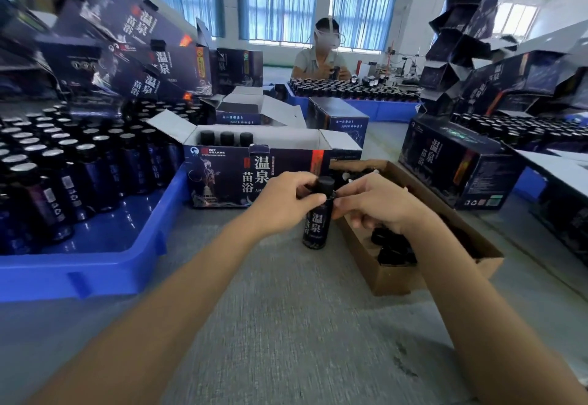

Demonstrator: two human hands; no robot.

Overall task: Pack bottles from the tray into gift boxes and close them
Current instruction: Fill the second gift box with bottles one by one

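As the head view shows it, we have the bottle (318, 223) standing upright mid-tabletop, long axis vertical, our left hand (286, 201) and right hand (378, 202) both pinching its neck from either side; the open gift box (254, 171) sits just behind it, toward the far edge, equally near both hands.

The near stretch of the grey tabletop (286, 325) is being left open, bounded by the blue tray (95, 274) on the left and the brown carton (397, 280) on the right. The far way is being barred by the open gift box (222, 178); a bottle (316, 226) is being held upright just before it.
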